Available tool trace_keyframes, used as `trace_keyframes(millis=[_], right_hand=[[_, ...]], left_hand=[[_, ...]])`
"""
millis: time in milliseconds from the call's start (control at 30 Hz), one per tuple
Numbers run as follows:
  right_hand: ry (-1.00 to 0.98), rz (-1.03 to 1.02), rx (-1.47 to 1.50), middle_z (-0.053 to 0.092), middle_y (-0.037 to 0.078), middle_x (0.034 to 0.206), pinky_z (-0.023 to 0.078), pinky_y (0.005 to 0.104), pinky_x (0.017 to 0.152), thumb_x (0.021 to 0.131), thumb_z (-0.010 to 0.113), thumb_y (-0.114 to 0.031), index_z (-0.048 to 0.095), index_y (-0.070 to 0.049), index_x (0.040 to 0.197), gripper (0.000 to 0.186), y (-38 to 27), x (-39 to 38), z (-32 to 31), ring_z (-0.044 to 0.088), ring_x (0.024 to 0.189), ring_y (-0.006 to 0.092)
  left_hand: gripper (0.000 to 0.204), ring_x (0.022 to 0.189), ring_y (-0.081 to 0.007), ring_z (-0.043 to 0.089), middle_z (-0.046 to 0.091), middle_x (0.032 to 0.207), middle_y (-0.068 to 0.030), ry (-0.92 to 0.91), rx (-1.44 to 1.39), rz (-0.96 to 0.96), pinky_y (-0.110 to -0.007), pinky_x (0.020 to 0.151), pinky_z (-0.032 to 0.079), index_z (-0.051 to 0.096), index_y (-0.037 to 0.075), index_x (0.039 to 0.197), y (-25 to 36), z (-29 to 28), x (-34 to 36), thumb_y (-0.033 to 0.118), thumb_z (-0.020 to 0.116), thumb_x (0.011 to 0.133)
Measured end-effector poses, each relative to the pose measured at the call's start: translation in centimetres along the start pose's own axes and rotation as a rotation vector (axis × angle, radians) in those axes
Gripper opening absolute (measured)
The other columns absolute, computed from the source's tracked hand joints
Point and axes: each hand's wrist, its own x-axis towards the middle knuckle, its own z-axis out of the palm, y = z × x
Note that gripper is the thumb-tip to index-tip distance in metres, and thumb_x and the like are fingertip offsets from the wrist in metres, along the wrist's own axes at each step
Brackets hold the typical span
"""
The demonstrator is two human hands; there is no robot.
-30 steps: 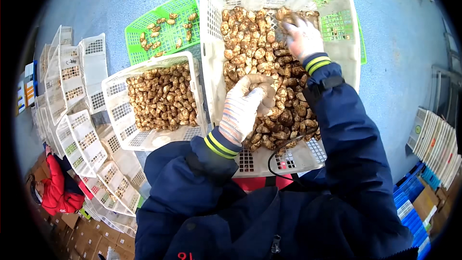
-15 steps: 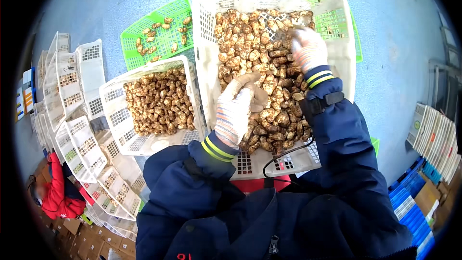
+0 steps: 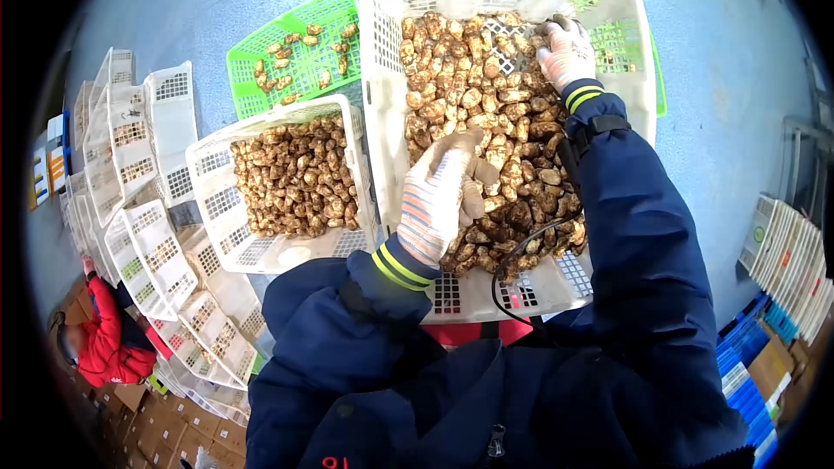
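A big white plastic crate (image 3: 378,78) in front of me holds a heap of small brown tubers (image 3: 469,100), patchy with soil. My left hand (image 3: 439,195), in a striped knit glove with grey-brown fingertips, hovers low over the middle of the heap. Its fingers are bent and apart, with no tuber visible between them. At the far right of the heap, my right hand (image 3: 566,50), gloved alike, reaches down among the tubers. Its dark fingertips are curled in, and what lies under them is hidden. A dark cable (image 3: 504,260) runs over the near tubers.
Left of the big crate is a smaller white crate (image 3: 204,187) full of tubers. Beyond it, a green basket (image 3: 239,87) holds a few. White crates (image 3: 169,113) are stacked at left, near a person in red (image 3: 109,339). Flat white trays (image 3: 786,260) stand at right.
My right hand has moved slightly away and to the right, its fingers now bent down at the tubers. My left hand has shifted slightly right. The whole view has drifted a little.
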Motion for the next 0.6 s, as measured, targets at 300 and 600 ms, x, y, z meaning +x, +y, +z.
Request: trace_keyframes(millis=[300, 600], right_hand=[[-0.203, 0.059, 0.991, 0.067, 0.009, 0.101, 0.047, 0.0278, 0.086, 0.087, 0.054, -0.005, 0.063, 0.0, 0.108, 0.023, -3.9, -5.1, -6.7, 0.06, 0.094, 0.0151], [-0.346, -0.112, 0.071, 0.057, 0.016, 0.12, 0.045, 0.0409, 0.093, 0.085, 0.059, -0.024, 0.06, -0.013, 0.12, 0.036, 0.8, -2.0, -3.9, 0.055, 0.109, 0.033]], left_hand=[[0.085, 0.051, -0.0123, 0.052, 0.063, 0.09, -0.0137, -0.006, -0.138, 0.069, -0.023, 0.044, 0.038, 0.036, -0.01, 0.133, -0.1, -1.0, 0.1, 0.062, 0.044, 0.09], [0.071, 0.106, -0.0286, 0.055, 0.057, 0.107, -0.0163, -0.199, -0.677, 0.151, -0.043, 0.096, 0.044, 0.046, -0.003, 0.124, -1.6, -1.9, 2.1, 0.059, 0.049, 0.089]])
